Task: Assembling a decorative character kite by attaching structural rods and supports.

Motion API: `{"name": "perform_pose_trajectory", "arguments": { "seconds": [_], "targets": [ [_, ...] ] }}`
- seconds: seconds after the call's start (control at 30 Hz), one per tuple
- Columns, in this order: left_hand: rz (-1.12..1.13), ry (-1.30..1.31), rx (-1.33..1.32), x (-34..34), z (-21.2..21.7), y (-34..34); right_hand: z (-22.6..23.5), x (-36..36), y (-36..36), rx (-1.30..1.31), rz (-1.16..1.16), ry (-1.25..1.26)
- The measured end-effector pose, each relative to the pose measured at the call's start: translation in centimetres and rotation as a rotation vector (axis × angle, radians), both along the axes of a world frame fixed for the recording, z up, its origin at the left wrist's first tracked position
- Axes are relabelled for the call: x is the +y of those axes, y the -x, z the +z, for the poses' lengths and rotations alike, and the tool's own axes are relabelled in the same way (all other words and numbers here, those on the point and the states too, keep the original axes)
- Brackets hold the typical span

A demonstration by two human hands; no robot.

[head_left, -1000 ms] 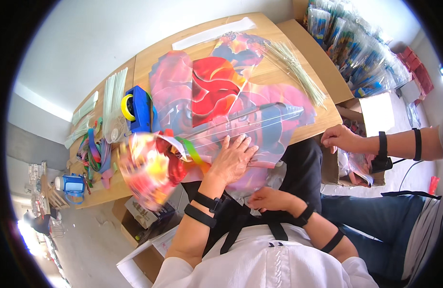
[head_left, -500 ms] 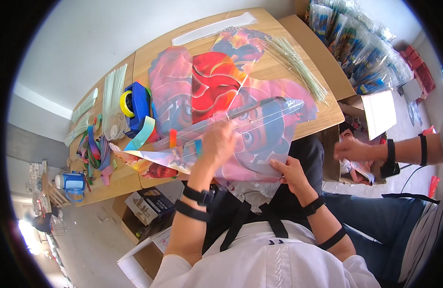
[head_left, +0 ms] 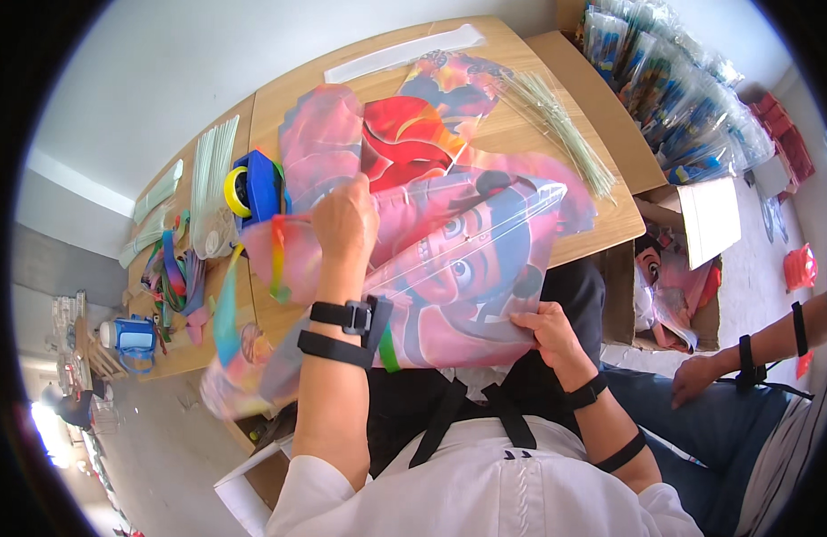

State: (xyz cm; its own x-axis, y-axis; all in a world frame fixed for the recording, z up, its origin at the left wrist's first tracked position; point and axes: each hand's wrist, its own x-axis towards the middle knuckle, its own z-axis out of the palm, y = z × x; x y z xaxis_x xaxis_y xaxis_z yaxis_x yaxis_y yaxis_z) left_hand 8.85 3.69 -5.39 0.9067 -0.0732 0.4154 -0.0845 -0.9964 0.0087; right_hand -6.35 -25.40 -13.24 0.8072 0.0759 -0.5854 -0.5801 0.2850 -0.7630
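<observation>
A kite of thin printed fabric, with a cartoon face and pale thin rods along it, lies partly folded across the near table edge and over my lap. My left hand is closed above its left part; the fingertips are hidden, and the kite's fabric seems gripped in them. At the kite's lower right edge, my right hand pinches the fabric between thumb and fingers. Colourful ribbon-like tails and a blurred flap hang off the left side. More printed fabric, red in the middle, spreads flat beyond.
A blue tape dispenser with yellow tape stands on the wooden table. Bundles of thin rods and ribbons lie left. An open carton stands right, near bagged goods. Another person's hand rests on their leg.
My left hand has moved left and away from me, and the kite's left part has swung out and unfolded. My right hand keeps its pinch. The other person's hand has dropped from the carton to their leg.
</observation>
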Motion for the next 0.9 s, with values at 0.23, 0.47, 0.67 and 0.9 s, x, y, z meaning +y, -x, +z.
{"name": "perform_pose_trajectory", "arguments": {
  "seconds": [0.23,0.47,0.67,0.9],
  "targets": [
    [0.012,0.242,0.0,-0.4,1.8,-3.0,-1.0,0.4,-0.7,-0.025,-0.075,0.024],
    [-0.215,0.207,0.269,-2.8,-0.7,1.6,-1.6,0.9,-1.2,0.026,-0.175,-0.016],
    [-0.152,0.185,0.653,-4.4,-3.1,8.6,-2.7,-0.3,-1.2,0.003,-0.112,0.058],
    [-0.178,0.216,0.622,-3.2,-4.8,9.8,-1.0,0.7,-0.5,-0.574,-0.23,0.917]
  ]
}}
